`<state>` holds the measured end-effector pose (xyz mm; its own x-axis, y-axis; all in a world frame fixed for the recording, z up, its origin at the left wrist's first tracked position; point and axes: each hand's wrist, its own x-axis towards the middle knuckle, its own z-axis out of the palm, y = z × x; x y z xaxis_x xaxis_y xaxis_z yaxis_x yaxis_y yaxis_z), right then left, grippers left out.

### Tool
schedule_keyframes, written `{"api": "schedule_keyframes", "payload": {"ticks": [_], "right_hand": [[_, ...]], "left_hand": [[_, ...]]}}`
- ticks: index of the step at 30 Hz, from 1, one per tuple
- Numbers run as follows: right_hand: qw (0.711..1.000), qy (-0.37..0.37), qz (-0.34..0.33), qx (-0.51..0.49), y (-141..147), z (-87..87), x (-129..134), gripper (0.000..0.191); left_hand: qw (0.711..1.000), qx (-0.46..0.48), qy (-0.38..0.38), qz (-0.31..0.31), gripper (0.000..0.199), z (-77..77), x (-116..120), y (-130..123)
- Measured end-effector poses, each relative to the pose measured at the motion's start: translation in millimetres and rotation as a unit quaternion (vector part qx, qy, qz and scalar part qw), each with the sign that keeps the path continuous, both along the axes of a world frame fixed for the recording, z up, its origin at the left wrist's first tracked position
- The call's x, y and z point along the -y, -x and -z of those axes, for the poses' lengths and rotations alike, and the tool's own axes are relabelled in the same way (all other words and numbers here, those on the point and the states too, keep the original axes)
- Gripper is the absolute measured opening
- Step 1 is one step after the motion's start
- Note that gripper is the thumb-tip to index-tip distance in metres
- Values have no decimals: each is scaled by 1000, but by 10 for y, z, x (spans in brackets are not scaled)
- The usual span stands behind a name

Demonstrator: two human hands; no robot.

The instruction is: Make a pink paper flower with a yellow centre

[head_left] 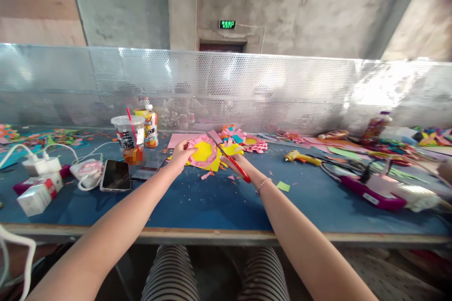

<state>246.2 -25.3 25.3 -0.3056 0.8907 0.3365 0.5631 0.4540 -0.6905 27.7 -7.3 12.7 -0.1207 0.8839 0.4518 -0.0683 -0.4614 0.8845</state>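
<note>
My left hand (181, 156) pinches the left edge of a round pink paper ring (213, 157) with a yellow paper centre (203, 152). Red-handled scissors (243, 174) are in my right hand (240, 163), their blades pointing up and left at the right side of the ring. More yellow paper (231, 149) shows beside and behind the blades. Just behind lie pink paper flowers (256, 144) with blue bits and a flat pink sheet (175, 140). Small paper scraps (206, 175) are scattered under and around my hands.
A plastic cup (127, 138) with a pink straw, a juice bottle (151, 127) and a phone (116, 176) stand or lie at left. At right are a yellow glue gun (302, 157), a purple power strip (372, 193) and cables. A perforated metal screen (282, 94) borders the table's back.
</note>
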Motion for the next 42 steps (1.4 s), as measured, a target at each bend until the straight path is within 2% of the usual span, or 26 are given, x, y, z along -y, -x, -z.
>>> {"api": "schedule_keyframes", "payload": {"ticks": [7,10,14,17,22,27,29,34,39,42], "right_hand": [[997,41,47,40,20,-17,-3,40],[995,22,84,56,4,-7,-65,40],[991,-20,118,54,-34,10,-118,42],[995,-28,91,4,-51,31,-128,40],[996,-35,37,-69,-11,54,-89,30],[984,-47,-78,-150,83,39,7,26],[980,-42,-96,-167,114,47,14,23],[984,-53,-42,-163,147,91,-54,17],[976,-69,47,-202,107,56,-99,15],[966,-85,91,-225,59,15,-108,14]], "left_hand": [[1000,21,6,-14,22,-9,-15,12],[999,27,10,-27,22,-16,-31,25],[998,16,21,-63,34,-3,-81,46],[997,-18,31,-61,43,21,-101,52],[998,-61,28,0,42,19,-24,19],[991,-132,2,11,39,0,71,-44],[989,-150,-7,17,39,2,92,-67],[988,-149,-19,31,42,6,121,-79],[990,-72,5,124,50,-2,141,-78],[986,-58,24,152,58,8,156,-107]]}}
